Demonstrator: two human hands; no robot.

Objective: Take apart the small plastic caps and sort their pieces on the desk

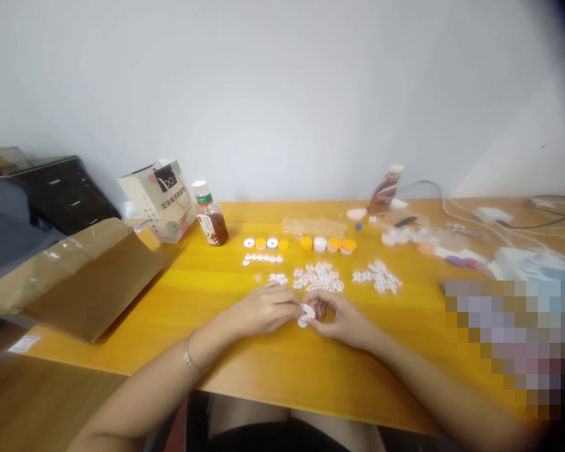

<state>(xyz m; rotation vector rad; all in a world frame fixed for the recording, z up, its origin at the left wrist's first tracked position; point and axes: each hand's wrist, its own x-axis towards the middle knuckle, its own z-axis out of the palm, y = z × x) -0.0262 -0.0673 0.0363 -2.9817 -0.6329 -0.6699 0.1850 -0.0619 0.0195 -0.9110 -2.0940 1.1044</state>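
Note:
My left hand point(270, 309) and my right hand point(336, 319) meet over the near middle of the table. Between their fingertips is a small white round piece point(307, 311), with a second little white disc point(302, 324) just below it. Both hands are closed on the round piece; its exact kind is too blurred to name. Just beyond the fingers lies a pile of white cut-out pieces point(319, 276). A smaller heap of white bits point(278, 279) sits beyond my left hand, and another white pile point(377, 277) is to the right.
Orange and white round caps point(334, 245) stand in a row behind the piles, near a clear plastic tray point(313, 226). A drink bottle point(211, 216), a paper bag point(162, 204) and a cardboard box point(75, 276) are at left. Another bottle point(385, 191) and cables point(471, 213) are at right.

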